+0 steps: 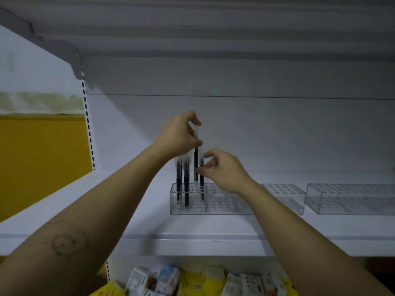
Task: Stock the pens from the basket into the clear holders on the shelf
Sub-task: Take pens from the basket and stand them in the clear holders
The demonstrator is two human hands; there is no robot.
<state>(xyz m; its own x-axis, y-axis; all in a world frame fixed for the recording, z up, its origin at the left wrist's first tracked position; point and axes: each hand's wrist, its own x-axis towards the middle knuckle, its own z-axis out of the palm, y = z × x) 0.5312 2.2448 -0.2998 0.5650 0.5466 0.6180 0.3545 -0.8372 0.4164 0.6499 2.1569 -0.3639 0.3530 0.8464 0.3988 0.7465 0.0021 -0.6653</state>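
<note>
The left hand (179, 135) pinches the top of an upright pen (196, 154) above a clear holder (220, 207) on the white shelf (70, 208). The right hand (225, 170) has its thumb and forefinger at the pen's lower part, though its grip is unclear. Three pens (186, 189) stand in the holder's left end.

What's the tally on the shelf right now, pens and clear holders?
Standing pens: about 4, blurry
Held pen, in the left hand: 1
Clear holders: 2 visible; the right arm may hide a seam
Total: 7
</note>
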